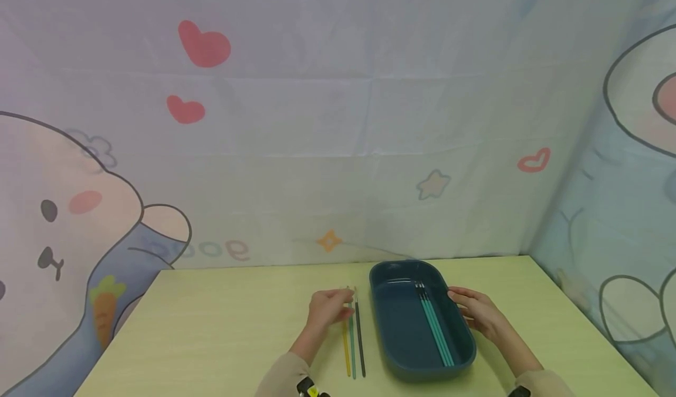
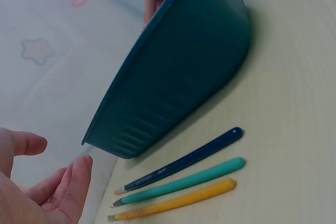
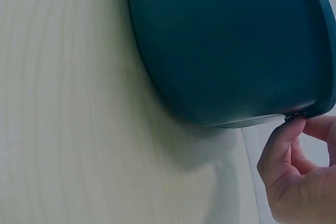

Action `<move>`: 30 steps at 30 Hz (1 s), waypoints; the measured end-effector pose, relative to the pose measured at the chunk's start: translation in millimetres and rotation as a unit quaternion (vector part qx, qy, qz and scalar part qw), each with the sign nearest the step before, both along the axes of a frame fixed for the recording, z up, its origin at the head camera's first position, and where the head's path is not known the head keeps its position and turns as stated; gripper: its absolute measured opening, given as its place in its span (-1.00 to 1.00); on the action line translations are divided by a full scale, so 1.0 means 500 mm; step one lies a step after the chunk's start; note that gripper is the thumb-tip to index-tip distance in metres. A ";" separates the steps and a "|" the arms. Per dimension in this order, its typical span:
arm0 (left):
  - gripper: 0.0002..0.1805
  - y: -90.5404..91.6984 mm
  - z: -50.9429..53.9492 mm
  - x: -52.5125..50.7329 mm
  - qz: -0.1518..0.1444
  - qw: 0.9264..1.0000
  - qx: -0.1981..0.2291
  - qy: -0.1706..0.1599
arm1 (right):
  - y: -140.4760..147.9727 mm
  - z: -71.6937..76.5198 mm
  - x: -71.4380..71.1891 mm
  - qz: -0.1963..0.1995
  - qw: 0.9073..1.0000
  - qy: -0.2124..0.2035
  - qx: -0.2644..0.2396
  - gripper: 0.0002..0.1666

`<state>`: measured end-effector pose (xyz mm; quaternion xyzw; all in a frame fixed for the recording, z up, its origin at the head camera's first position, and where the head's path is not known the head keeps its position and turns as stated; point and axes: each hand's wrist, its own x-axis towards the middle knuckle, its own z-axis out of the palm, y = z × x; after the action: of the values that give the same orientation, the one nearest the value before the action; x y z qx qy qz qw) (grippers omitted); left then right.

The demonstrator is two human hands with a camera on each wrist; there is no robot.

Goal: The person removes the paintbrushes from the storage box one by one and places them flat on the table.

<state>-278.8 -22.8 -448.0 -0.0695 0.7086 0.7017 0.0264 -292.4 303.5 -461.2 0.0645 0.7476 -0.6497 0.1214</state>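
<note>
My left hand (image 1: pixel 327 308) hovers over three paintbrushes, its thumb and fingers apart in the left wrist view with nothing between them. These lie side by side on the table: a yellow paintbrush (image 2: pixel 178 203), a green paintbrush (image 2: pixel 184 184) and a dark blue paintbrush (image 2: pixel 189 161). To their right stands a deep dark teal tray (image 1: pixel 393 332). Turquoise paintbrushes (image 1: pixel 437 332) lie together along its right side, bristles toward the far end. At the tray's right rim, my right hand (image 1: pixel 480 312) pinches the edge between thumb and finger; part of that grip is hidden.
The pale yellow-green wood-grain table (image 1: pixel 222 321) extends on both sides of the tray. Behind it hangs a printed cloth (image 1: pixel 296 121) with hearts and cartoon figures; another cloth side (image 1: pixel 623 221) runs along the right edge.
</note>
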 end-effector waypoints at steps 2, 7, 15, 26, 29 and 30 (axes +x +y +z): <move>-0.56 0.005 0.005 -0.002 -0.004 1.000 0.007 0.002 | 0.001 0.000 -0.001 0.001 1.000 0.000 0.001 -0.26; -0.53 0.016 0.020 -0.005 -0.009 1.000 0.019 0.005 | 0.000 0.001 -0.002 0.001 1.000 0.002 0.004 -0.24; -0.54 0.036 0.044 -0.010 -0.012 1.000 0.014 0.012 | -0.003 0.003 -0.003 0.001 1.000 0.002 0.000 -0.25; -0.61 0.064 0.062 -0.011 -0.026 1.000 0.008 0.012 | -0.010 0.001 -0.003 -0.002 1.000 0.000 0.002 -0.27; -0.59 0.072 0.066 -0.011 -0.037 0.999 0.010 0.013 | -0.010 0.001 -0.004 -0.003 1.000 0.000 0.002 -0.27; -0.58 0.075 0.068 -0.010 -0.040 0.999 0.011 0.013 | -0.010 0.001 -0.004 -0.003 1.000 0.000 0.001 -0.27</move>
<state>-283.9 14.8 -414.1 -0.0311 0.7032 0.7088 0.0461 -294.7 298.7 -461.0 0.0666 0.7484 -0.6490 0.1194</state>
